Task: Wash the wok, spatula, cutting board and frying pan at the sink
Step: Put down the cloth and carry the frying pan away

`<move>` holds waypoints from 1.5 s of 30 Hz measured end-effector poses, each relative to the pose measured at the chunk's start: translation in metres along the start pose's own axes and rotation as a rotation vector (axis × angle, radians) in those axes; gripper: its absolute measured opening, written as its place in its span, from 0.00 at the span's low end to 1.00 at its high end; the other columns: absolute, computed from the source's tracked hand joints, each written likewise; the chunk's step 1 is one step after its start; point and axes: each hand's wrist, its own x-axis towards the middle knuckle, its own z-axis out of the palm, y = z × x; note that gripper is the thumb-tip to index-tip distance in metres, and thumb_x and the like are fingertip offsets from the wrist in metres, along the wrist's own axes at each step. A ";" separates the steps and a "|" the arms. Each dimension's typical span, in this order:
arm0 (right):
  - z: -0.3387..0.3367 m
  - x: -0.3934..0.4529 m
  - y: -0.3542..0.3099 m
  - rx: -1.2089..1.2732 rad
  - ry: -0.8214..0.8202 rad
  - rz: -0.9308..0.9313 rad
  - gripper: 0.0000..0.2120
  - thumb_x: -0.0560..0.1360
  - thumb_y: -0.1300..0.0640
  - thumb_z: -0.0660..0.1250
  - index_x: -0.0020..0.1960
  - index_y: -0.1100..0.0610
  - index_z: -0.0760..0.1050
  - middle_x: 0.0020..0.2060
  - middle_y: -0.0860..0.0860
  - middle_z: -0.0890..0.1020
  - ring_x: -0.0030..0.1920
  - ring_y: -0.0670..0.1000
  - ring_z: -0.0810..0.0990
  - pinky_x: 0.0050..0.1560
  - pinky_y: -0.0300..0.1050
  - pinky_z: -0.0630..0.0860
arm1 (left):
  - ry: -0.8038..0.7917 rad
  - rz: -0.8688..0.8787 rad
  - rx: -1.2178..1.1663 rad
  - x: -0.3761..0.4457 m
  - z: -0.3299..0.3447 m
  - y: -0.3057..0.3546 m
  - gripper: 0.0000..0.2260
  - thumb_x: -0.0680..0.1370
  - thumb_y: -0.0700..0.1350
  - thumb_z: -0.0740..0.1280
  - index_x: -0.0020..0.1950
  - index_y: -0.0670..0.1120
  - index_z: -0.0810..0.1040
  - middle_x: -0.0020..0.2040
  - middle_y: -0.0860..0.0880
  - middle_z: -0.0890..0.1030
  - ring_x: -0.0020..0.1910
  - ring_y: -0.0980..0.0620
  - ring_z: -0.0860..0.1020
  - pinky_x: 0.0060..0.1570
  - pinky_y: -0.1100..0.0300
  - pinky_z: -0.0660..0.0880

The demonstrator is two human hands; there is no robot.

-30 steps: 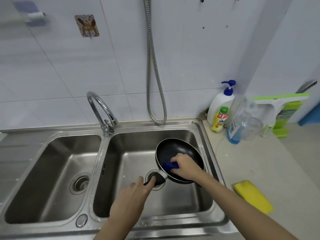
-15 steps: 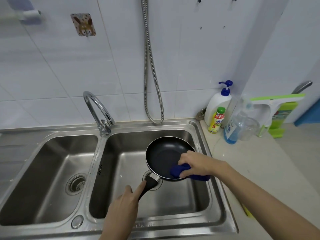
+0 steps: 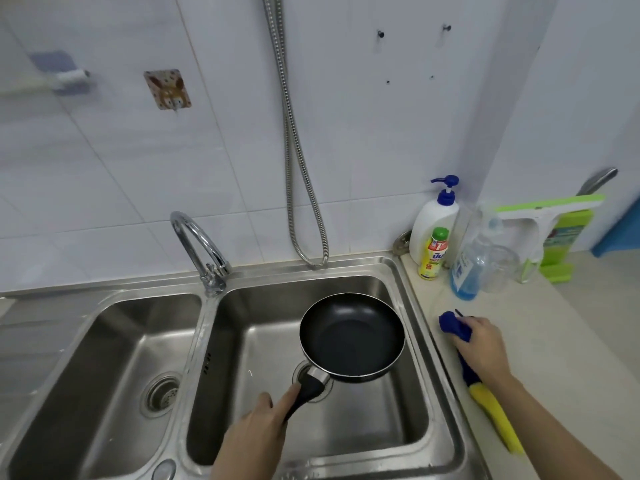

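Note:
A black frying pan [image 3: 351, 336] hangs over the right basin of the steel double sink [image 3: 419, 327], open side up. My left hand [image 3: 258, 431] grips its black handle from below. My right hand [image 3: 485, 348] is over the counter to the right of the sink and holds a blue cloth [image 3: 452, 325], which touches the counter. The wok, the spatula and the cutting board are not in view.
A chrome tap [image 3: 197, 244] rises between the two basins, and a metal hose [image 3: 298, 188] hangs on the tiled wall. A yellow sponge [image 3: 495, 417] lies on the counter under my right forearm. Soap and cleaner bottles [image 3: 434, 233] and a green squeegee [image 3: 554, 216] stand at the back right.
My right hand has lifted the blue cloth out of the pan and carried it right, onto the counter. The left hand still holds the pan over the right basin.

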 end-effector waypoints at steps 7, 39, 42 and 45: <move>-0.005 -0.058 -0.068 0.291 0.088 -0.030 0.25 0.75 0.36 0.58 0.58 0.54 0.76 0.49 0.53 0.82 0.52 0.56 0.79 0.54 0.48 0.72 | 0.007 0.060 -0.046 0.008 -0.011 0.023 0.30 0.66 0.46 0.76 0.65 0.57 0.71 0.34 0.51 0.71 0.24 0.52 0.72 0.20 0.59 0.66; -0.342 -0.171 0.359 0.499 0.592 0.558 0.09 0.78 0.59 0.62 0.57 0.58 0.76 0.36 0.54 0.84 0.31 0.47 0.83 0.40 0.41 0.78 | -0.780 0.362 -1.034 -0.036 0.028 0.593 0.19 0.81 0.53 0.59 0.35 0.42 0.67 0.26 0.45 0.70 0.17 0.50 0.66 0.19 0.64 0.62; -0.379 -0.173 0.423 0.384 0.572 0.603 0.08 0.78 0.58 0.62 0.52 0.59 0.78 0.35 0.54 0.84 0.33 0.49 0.83 0.40 0.42 0.76 | -0.771 0.430 -0.980 -0.044 0.037 0.665 0.20 0.81 0.52 0.59 0.34 0.42 0.67 0.25 0.44 0.71 0.17 0.50 0.67 0.19 0.64 0.63; -0.403 -0.164 0.475 0.345 0.607 0.646 0.09 0.77 0.59 0.64 0.46 0.63 0.78 0.32 0.54 0.83 0.34 0.51 0.82 0.43 0.44 0.76 | -0.803 0.451 -0.975 -0.039 0.048 0.723 0.19 0.80 0.53 0.61 0.35 0.42 0.68 0.26 0.44 0.72 0.18 0.49 0.68 0.20 0.62 0.64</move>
